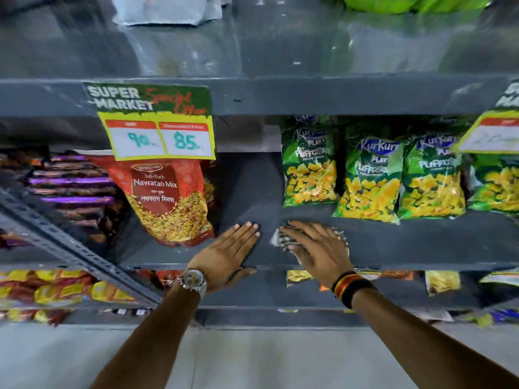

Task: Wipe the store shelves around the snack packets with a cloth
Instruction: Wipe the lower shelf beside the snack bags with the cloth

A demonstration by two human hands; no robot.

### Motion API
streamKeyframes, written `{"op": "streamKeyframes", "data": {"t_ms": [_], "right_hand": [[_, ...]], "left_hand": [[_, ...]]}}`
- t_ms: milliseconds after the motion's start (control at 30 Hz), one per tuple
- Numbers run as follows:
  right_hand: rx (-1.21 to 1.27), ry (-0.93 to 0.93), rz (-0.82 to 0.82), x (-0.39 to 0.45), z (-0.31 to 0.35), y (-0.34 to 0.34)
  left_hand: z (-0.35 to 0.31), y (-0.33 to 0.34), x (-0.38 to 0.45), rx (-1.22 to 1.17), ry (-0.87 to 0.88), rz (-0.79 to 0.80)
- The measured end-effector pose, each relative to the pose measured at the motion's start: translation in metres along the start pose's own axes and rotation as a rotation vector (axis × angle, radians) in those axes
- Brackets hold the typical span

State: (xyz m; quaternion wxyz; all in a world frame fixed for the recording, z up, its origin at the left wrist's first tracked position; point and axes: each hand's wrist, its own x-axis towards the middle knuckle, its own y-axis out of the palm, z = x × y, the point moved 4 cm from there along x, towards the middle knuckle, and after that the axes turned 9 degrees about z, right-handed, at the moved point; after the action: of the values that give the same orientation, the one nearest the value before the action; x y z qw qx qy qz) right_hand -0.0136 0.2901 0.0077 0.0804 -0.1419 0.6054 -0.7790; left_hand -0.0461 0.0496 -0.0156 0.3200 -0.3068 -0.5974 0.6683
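Between Navratan Mix packet (171, 197) and Kurkure Puffcorn packets (368, 183), right hand (317, 245) presses cloth (280, 237).

Two hands: left hand (228, 252), right hand (320, 249). One cloth (280, 237). One red Navratan Mix packet (168, 197). Four green Kurkure packets (368, 181) showing. Two price signs (157, 122), second cut off. One watch (193, 280).

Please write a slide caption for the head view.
Right hand presses checked cloth on grey shelf; left hand rests flat.
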Motion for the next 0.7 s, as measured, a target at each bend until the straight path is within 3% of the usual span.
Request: {"op": "streamKeyframes", "data": {"t_ms": [167,300,467,700], "right_hand": [[0.082,0.076,0.051,-0.005,0.011,-0.010],[0.253,0.110,0.027,-0.020,0.037,-0.038],[0.406,-0.020,-0.082,-0.040,0.119,-0.106],[0.398,-0.233,-0.291,-0.026,0.238,-0.207]], "left_hand": [[-0.011,-0.014,-0.014,-0.037,-0.013,0.028],[-0.016,-0.062,-0.056,-0.097,0.016,-0.120],[0.007,-0.143,-0.127,-0.011,0.061,-0.304],[0.062,-0.254,-0.204,0.159,0.005,-0.487]]}}
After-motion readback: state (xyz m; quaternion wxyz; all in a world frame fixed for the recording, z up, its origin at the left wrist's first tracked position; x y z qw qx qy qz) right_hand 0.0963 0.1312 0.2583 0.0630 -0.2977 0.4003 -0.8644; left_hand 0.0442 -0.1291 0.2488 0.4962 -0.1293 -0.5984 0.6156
